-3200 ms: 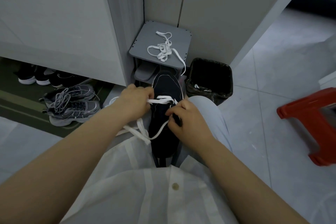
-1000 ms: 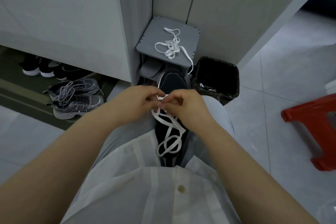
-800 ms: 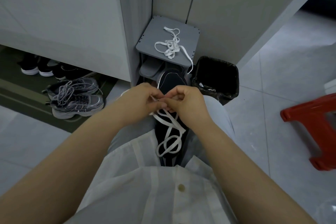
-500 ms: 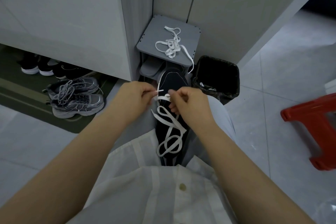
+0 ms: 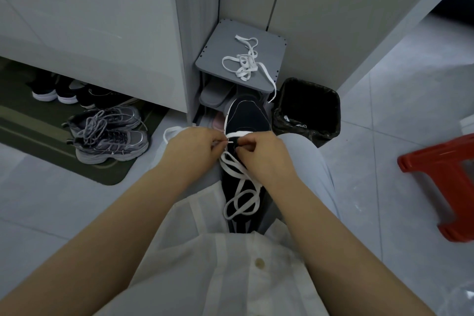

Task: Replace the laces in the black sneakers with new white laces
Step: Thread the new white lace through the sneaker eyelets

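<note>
The black sneaker (image 5: 247, 121) lies on the person's lap, toe pointing away, its length running straight out between both hands. The left hand (image 5: 191, 147) pinches the stiff tip of the white lace (image 5: 239, 182) between narrowed fingers, aimed across toward the right. The right hand (image 5: 261, 154), fingers curled close, grips the shoe's edge near an eyelet, just beside that tip. Slack lace loops toward the body. A spare lace (image 5: 243, 64) sits on the grey shelf (image 5: 213, 59) beyond.
</note>
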`<act>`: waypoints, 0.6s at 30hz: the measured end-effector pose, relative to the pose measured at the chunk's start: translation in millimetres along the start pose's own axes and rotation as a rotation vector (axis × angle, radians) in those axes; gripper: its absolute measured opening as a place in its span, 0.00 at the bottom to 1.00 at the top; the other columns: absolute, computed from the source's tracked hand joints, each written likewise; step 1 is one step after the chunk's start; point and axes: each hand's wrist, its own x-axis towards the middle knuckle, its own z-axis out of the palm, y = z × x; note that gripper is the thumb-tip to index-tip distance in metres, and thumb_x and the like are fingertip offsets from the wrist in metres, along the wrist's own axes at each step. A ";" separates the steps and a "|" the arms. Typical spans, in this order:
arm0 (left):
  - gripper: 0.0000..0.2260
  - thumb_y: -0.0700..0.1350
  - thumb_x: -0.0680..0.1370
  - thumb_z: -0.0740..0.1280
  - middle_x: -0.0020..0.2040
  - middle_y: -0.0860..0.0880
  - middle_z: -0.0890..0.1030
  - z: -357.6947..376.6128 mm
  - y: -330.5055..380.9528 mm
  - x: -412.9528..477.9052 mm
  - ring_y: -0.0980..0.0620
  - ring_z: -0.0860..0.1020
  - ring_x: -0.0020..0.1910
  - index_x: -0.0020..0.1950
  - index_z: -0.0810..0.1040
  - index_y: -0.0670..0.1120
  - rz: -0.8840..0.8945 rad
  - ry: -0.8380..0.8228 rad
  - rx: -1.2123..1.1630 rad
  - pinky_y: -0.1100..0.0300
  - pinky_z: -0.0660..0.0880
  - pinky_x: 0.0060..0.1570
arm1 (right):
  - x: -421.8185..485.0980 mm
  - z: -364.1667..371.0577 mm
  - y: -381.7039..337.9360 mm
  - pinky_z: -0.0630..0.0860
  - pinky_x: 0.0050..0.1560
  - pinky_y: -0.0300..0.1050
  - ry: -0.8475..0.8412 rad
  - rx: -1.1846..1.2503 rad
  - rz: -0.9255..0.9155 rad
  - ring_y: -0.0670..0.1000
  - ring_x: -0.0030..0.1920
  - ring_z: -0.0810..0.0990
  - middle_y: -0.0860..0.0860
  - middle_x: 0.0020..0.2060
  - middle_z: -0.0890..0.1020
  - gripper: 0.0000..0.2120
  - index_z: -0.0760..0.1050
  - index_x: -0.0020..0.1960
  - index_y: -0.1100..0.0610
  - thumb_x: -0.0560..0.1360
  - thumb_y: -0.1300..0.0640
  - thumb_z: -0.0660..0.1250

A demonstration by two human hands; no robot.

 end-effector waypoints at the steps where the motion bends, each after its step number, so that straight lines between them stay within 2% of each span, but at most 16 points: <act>1: 0.10 0.48 0.79 0.61 0.48 0.48 0.82 0.3 -0.1 0.8 0.49 0.77 0.48 0.55 0.80 0.50 0.008 0.004 0.007 0.58 0.70 0.46 | 0.9 -0.2 -1.1 0.77 0.52 0.51 -0.008 0.042 0.018 0.53 0.48 0.80 0.54 0.45 0.84 0.09 0.82 0.50 0.58 0.73 0.61 0.65; 3: 0.11 0.48 0.79 0.60 0.49 0.47 0.82 0.4 -0.3 2.0 0.49 0.77 0.49 0.56 0.79 0.50 0.013 -0.006 0.037 0.59 0.68 0.44 | 2.4 1.7 -2.5 0.77 0.51 0.46 -0.031 0.129 0.051 0.52 0.47 0.80 0.54 0.45 0.84 0.09 0.82 0.50 0.59 0.74 0.62 0.64; 5: 0.11 0.49 0.79 0.59 0.48 0.47 0.81 -0.3 -0.4 3.0 0.49 0.76 0.49 0.57 0.79 0.50 0.018 -0.004 0.067 0.60 0.66 0.41 | 4.3 4.2 -0.9 0.76 0.46 0.39 -0.049 0.238 0.096 0.49 0.43 0.80 0.51 0.42 0.83 0.09 0.82 0.48 0.57 0.74 0.63 0.64; 7: 0.11 0.49 0.79 0.59 0.47 0.48 0.81 -1.6 -0.9 4.1 0.49 0.76 0.49 0.56 0.79 0.50 0.030 0.009 0.078 0.60 0.64 0.39 | 6.7 4.9 2.2 0.73 0.38 0.30 -0.071 0.364 0.151 0.47 0.40 0.79 0.48 0.37 0.82 0.10 0.81 0.42 0.54 0.74 0.65 0.63; 10: 0.13 0.50 0.80 0.57 0.45 0.48 0.81 0.3 -2.5 2.9 0.48 0.77 0.46 0.54 0.79 0.50 0.038 0.012 0.103 0.57 0.68 0.41 | 7.9 5.2 4.9 0.70 0.34 0.22 -0.091 0.506 0.211 0.45 0.40 0.79 0.47 0.32 0.82 0.11 0.79 0.40 0.53 0.76 0.65 0.62; 13: 0.16 0.49 0.78 0.52 0.42 0.49 0.79 6.3 0.8 -2.6 0.47 0.77 0.43 0.50 0.79 0.48 0.108 0.004 0.202 0.53 0.71 0.46 | 7.5 5.0 4.7 0.70 0.33 0.24 -0.093 0.528 0.218 0.44 0.36 0.78 0.48 0.31 0.82 0.09 0.81 0.39 0.57 0.76 0.62 0.64; 16: 0.11 0.46 0.79 0.57 0.47 0.48 0.80 8.4 4.3 -5.1 0.48 0.77 0.47 0.54 0.77 0.47 0.118 -0.050 0.194 0.55 0.71 0.48 | 9.9 9.5 5.1 0.74 0.37 0.34 -0.083 0.426 0.198 0.45 0.34 0.77 0.48 0.31 0.81 0.08 0.81 0.38 0.57 0.73 0.58 0.68; 18: 0.15 0.48 0.79 0.55 0.48 0.46 0.81 7.8 1.8 -7.3 0.46 0.77 0.47 0.54 0.78 0.44 0.105 -0.027 0.138 0.56 0.69 0.46 | 12.0 15.8 5.6 0.74 0.42 0.39 -0.038 0.343 0.188 0.45 0.35 0.76 0.46 0.32 0.79 0.04 0.80 0.38 0.54 0.72 0.56 0.70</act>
